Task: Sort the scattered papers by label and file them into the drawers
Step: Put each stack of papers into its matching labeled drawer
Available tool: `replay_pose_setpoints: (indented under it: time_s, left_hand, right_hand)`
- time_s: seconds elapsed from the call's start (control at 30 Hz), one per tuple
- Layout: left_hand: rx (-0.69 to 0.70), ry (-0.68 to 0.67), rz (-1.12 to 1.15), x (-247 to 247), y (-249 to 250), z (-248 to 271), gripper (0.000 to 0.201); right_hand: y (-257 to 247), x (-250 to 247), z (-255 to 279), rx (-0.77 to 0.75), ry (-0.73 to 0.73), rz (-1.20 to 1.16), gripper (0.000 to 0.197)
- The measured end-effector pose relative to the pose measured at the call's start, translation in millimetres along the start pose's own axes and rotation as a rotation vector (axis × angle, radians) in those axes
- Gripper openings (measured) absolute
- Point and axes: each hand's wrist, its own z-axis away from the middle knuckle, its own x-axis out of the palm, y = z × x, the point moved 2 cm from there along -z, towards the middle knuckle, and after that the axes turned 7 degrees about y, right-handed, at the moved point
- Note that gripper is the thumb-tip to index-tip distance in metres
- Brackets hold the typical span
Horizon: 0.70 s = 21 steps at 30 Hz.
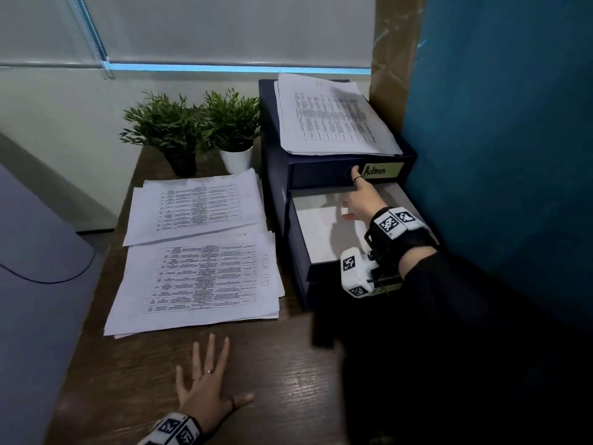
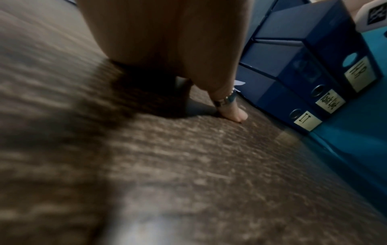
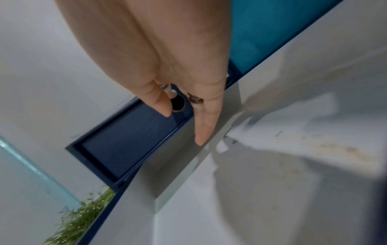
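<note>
A dark blue drawer unit (image 1: 272, 130) stands at the desk's right. Its top drawer, labelled "Admin" (image 1: 382, 170), is closed. My right hand (image 1: 359, 200) reaches over the pulled-out second drawer (image 1: 295, 239), index finger extended to the top drawer's finger hole (image 3: 178, 103); it holds nothing. White paper (image 1: 321, 226) lies in the open drawer. A printed stack (image 1: 333, 123) lies on top of the unit. Two more stacks sit on the desk: a far one (image 1: 199, 207) and a near one marked "TASK LIST" (image 1: 199, 281). My left hand (image 1: 208, 390) rests flat on the desk, fingers spread.
Two potted plants (image 1: 167, 126) (image 1: 234, 120) stand behind the far stack. A teal partition (image 1: 497, 155) is right beside the unit. The lower drawers are labelled "HR" (image 2: 360, 73), "Task List" (image 2: 329, 101) and "IT" (image 2: 305, 120). A grey surface (image 1: 32, 284) borders the desk's left.
</note>
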Motion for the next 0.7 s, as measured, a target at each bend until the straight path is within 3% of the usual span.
replay_pose_setpoints:
  time_s: [0.27, 0.37, 0.47, 0.57, 0.63, 0.7]
  left_hand:
    - [0.024, 0.042, -0.011, 4, -2, 0, 0.144]
    - [0.025, 0.043, -0.007, 6, -2, 0, 0.142]
    - [-0.003, 0.037, -0.029, 7, 2, 4, 0.119]
    - [0.006, -0.003, 0.005, -7, 6, -5, 0.103]
    - [0.031, -0.013, 0.147, -35, 12, -18, 0.083]
    - [0.080, 0.086, 0.340, -81, 27, -29, 0.060]
  right_hand:
    - [1, 2, -2, 0.020, -0.013, 0.030, 0.077]
    - [0, -5, 6, 0.036, -0.031, 0.077, 0.067]
    - [-7, -10, 14, 0.028, -0.043, 0.115, 0.054]
    - [-24, -26, 11, -0.092, 0.119, 0.129, 0.043]
    - [-40, -43, 5, -0.162, 0.237, 0.167, 0.039]
    - [-53, -58, -2, -0.186, 0.312, 0.189, 0.038]
